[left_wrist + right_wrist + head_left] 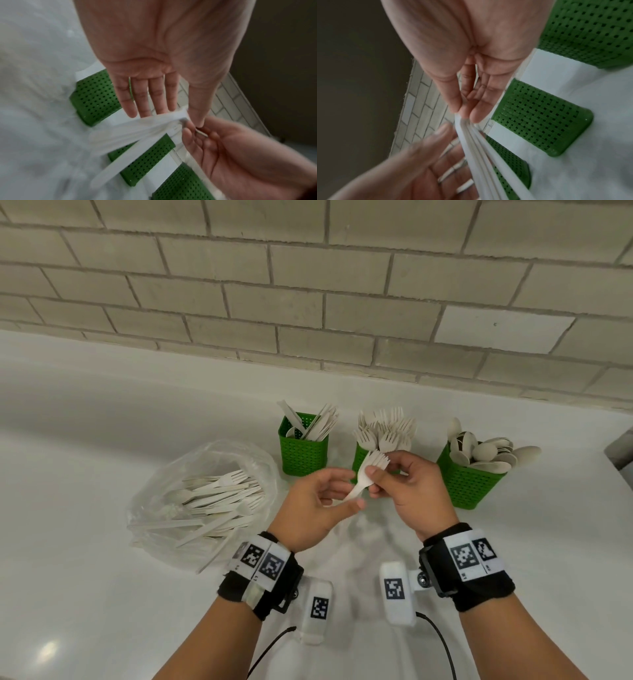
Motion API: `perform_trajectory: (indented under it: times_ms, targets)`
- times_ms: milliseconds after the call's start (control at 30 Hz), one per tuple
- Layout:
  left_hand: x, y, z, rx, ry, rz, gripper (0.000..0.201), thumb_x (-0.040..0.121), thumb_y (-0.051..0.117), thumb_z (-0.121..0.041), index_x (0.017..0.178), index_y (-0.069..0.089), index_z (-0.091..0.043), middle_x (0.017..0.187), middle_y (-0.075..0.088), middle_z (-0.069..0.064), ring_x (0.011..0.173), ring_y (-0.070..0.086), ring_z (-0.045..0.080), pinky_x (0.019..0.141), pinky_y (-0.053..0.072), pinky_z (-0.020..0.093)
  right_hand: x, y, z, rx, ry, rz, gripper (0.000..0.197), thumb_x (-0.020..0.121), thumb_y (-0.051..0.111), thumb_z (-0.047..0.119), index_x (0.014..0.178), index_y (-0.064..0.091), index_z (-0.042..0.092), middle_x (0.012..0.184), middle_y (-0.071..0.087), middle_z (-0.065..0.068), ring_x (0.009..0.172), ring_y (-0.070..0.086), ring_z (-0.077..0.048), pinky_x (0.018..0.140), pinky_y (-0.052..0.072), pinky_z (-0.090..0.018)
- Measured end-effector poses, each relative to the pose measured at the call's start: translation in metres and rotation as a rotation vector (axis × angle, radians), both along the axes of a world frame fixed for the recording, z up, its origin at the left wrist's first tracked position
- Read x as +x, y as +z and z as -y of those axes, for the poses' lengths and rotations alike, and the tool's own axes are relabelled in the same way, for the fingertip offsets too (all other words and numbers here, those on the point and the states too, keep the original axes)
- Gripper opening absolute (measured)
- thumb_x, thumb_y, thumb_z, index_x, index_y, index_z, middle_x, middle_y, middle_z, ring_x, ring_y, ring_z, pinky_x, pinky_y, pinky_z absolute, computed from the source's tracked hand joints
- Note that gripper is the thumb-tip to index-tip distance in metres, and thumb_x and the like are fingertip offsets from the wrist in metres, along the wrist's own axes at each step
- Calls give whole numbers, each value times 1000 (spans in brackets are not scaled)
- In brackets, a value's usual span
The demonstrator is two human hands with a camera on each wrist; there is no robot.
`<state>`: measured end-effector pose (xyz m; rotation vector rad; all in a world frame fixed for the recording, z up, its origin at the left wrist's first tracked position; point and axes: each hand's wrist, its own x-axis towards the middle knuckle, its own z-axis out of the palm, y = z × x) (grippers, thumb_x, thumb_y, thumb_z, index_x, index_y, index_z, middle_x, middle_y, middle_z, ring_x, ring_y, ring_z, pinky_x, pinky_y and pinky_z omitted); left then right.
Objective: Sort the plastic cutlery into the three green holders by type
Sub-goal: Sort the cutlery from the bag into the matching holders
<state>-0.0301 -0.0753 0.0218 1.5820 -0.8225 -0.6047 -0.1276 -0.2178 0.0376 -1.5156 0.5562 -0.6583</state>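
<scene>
My right hand (375, 477) pinches a small bunch of white plastic forks (371, 465) just below their heads, in front of the middle green holder (359, 457), which is full of forks. In the right wrist view, thumb and fingers of the right hand (464, 113) clamp the fanned fork handles (479, 155). My left hand (342, 491) is beside them, fingers relaxed, thumb touching the handle ends. The left wrist view shows its fingers (154, 94) straight above the forks (137, 129). The left holder (303, 450) has knives and the right holder (469, 481) has spoons.
A clear plastic bag (205, 498) with several mixed forks, spoons and knives lies on the white counter (85, 457) left of my hands. A tiled wall (308, 302) rises behind the holders. A dark object (621, 450) sits at the right edge.
</scene>
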Motion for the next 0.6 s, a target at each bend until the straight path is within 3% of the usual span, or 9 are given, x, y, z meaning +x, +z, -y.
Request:
perform_trajectory:
  times_ms: [67,167,300,400,500,600]
  targets:
    - [-4,3,6,11,44,154,48,76,82,-21,121,64,-22,96,70,-4,90,65,9,82,53,24,3,0,-4,-83,3,-43,15,82,73,7,92,62,5,76,59,-8,58,64,-17,60,57,-36]
    - [-6,5,15,-3,155,238,51,75,83,-26,122,65,-20,91,69,-6,84,63,5,78,54,22,7,3,-9,-230,-13,-50,16,82,74,10,86,61,19,73,59,-1,65,62,-22,62,55,-36]
    - [-3,-2,17,-2,148,250,38,75,82,-16,111,71,-19,87,72,-4,76,65,4,75,56,21,8,1,-10,-315,31,-53,29,80,75,9,93,64,33,70,57,3,62,53,-10,62,50,-26]
    - [-3,-13,15,30,139,218,26,75,82,-12,99,74,-16,78,72,-9,72,67,1,72,55,18,6,-13,-12,-364,103,-171,32,78,78,14,107,69,22,74,61,-1,65,55,-11,66,54,-31]
    - [-2,-19,13,53,149,186,23,73,84,-17,94,75,-14,79,74,0,74,70,10,74,59,29,3,-17,-11,-324,121,-203,39,77,80,17,114,69,15,86,69,-5,70,64,-17,71,59,-41]
    - [-2,-10,18,37,158,193,23,73,83,-15,94,75,-13,80,74,4,76,70,15,76,59,34,1,-2,-11,-397,86,-173,37,81,76,22,117,68,14,97,71,-3,76,67,-13,71,58,-32]
